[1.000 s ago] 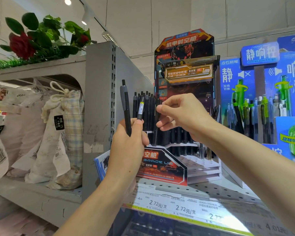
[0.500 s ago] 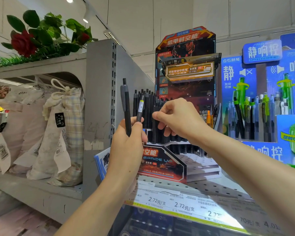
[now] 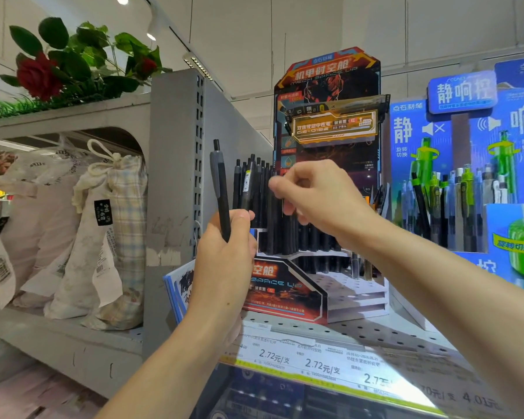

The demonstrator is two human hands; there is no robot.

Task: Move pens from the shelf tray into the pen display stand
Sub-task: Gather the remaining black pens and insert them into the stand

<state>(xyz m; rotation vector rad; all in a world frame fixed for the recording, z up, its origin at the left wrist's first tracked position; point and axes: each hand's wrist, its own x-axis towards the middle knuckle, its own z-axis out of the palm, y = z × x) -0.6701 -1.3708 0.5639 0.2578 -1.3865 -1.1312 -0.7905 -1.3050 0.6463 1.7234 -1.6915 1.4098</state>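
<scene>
left hand [image 3: 224, 255]: closed around a pen [image 3: 221, 189], gripped low on the barrel, hand in front of the stand's [image 3: 288, 285] left corner.
right hand [image 3: 318, 201]: fingers curled together at the tops of the pens already standing in the stand; whether it pinches one i cannot tell.
pen axis: upright, clicker end up, tip hidden in the fist.
direction: the stand's slots lie right of the held pen and behind it; the filled rows [image 3: 263, 204] are just beside it.
nearer hand: the right is at the slots; the left carries the supply.
likely next: judged, the right reaches left to take the pen, or the left lowers it into a free slot.
pen look: slim, dark barrel, grey clip section, black clicker.
second pen: one with a yellow-white label [image 3: 248, 179] stands close behind the left hand's thumb; held or slotted, unclear.
tray: not visible.
</scene>
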